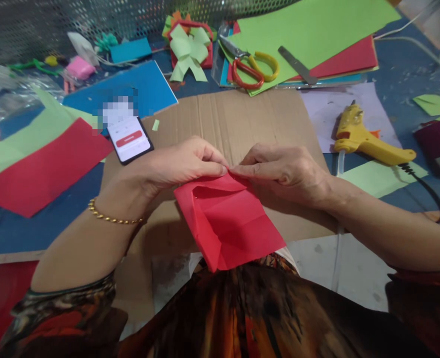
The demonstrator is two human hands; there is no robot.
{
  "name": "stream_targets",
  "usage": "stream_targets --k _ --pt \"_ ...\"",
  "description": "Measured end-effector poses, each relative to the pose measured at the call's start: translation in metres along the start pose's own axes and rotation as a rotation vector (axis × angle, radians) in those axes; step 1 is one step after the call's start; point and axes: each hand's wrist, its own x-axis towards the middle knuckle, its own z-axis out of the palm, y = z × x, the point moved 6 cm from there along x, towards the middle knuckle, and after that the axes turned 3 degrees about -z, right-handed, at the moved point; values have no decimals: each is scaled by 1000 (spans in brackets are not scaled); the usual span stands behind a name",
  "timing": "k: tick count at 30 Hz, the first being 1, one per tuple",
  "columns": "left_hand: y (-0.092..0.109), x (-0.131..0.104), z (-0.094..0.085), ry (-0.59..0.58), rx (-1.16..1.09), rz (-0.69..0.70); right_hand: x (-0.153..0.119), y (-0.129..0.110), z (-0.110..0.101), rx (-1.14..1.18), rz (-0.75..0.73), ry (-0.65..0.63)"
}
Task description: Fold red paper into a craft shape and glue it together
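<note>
A folded red paper piece (248, 228), shaped like an open pouch, hangs between my hands above the cardboard sheet (212, 119). My left hand (193, 161) pinches its far edge between thumb and fingers. Right beside it, my right hand (283, 169) pinches the same edge, the two thumb tips almost touching. Creases run across the paper, and one side stands up as a folded wall. The fingers under the edge are partly hidden.
A phone (128, 132) lies left of my hands, near a red paper strip (48, 166). At the right rests a yellow glue gun (369, 141) with its cord. Scissors (255, 67) and a metal blade (297, 64) lie on green paper (317, 30). A paper bow (189, 47) stands behind.
</note>
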Motion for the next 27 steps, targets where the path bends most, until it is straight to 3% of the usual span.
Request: stream_targets --k 13,27 --pt "0 1 0 6 -129 27 -3 -3 3 -50 -133 132" --pt "0 -2 0 92 -237 -6 0 -8 2 -113 -201 125"
